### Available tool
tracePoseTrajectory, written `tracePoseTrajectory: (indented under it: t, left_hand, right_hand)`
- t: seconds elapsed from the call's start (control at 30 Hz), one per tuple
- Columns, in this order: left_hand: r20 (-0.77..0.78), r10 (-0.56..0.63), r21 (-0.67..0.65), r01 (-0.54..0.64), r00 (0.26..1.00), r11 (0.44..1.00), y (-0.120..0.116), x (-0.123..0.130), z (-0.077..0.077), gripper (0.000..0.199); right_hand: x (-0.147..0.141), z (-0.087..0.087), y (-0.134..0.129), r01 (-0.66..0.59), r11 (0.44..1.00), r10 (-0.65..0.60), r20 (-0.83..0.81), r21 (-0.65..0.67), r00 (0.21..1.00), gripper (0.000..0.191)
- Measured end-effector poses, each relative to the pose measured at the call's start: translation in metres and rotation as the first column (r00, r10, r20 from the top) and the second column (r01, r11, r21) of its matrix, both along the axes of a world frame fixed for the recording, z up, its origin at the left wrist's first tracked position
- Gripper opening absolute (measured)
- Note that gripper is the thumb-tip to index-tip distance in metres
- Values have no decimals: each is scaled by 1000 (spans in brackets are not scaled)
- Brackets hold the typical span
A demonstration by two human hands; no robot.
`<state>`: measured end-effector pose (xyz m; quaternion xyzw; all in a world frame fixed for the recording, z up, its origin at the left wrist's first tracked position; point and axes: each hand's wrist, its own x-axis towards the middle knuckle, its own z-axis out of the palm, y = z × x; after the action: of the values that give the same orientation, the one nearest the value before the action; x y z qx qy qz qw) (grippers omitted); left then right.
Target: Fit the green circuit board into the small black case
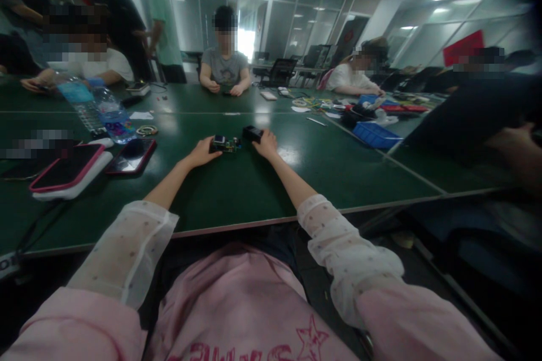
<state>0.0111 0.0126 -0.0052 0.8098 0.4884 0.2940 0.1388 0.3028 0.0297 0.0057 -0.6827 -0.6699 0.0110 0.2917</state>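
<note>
My left hand (pixel 204 152) is closed on the left end of a small circuit board (pixel 227 145), which has a little screen at that end and loose-looking parts toward the right. A short gap to the right, my right hand (pixel 266 144) grips a small black box (pixel 253 133) by its right end. Both things are at or just above the green table (pixel 237 186); whether they touch it I cannot tell. The board and the box are apart from each other.
Left stand water bottles (pixel 114 115), a phone (pixel 132 156) and a pink-edged device (pixel 68 168). A tape roll (pixel 146 130) lies behind the phone. On the right are a blue bin (pixel 376 134), a pen-like rod (pixel 316 122) and tangled wires (pixel 317 102). Several people sit around the table.
</note>
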Motion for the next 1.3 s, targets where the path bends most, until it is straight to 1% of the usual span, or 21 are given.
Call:
tracePoseTrajectory:
  t: [0.17,0.33,0.5,0.67,0.83,0.93,1.0,1.1,1.2,1.3]
  left_hand:
    - [7,2,1,-2,1000,1000,-1,1,1,75]
    - [14,-14,19,14,1000,1000,0,1,1,71]
    - [9,-4,14,4,1000,1000,-1,1,1,74]
    - [1,2,12,-2,1000,1000,0,1,1,73]
    - [6,-12,25,12,1000,1000,1,0,-1,73]
    - [12,-19,28,19,1000,999,1,0,0,71]
    - [12,-5,23,4,1000,1000,-1,0,2,71]
    - [10,-11,20,11,1000,1000,-4,1,5,70]
    - [15,-29,43,28,999,999,-3,1,4,68]
    - [24,-33,57,32,999,998,0,0,1,69]
  right_hand:
    - [0,-1,0,-3,1000,3,-12,12,1000,60]
    - [0,-2,0,-16,998,20,-74,54,997,58]
    - [-2,-1,-2,-18,999,23,-84,52,996,57]
    - [-3,3,-4,7,992,6,-106,127,994,54]
    - [-2,9,-4,-11,993,22,-103,114,994,52]
    - [-1,13,-2,-21,989,45,-166,145,985,46]
    - [-3,17,-1,-44,981,87,-227,189,970,42]
    - [-9,23,-2,-128,956,204,-282,266,938,40]
    - [-19,30,-7,-232,915,328,-275,329,904,40]
    - [-29,33,-14,-340,871,438,-247,355,864,41]
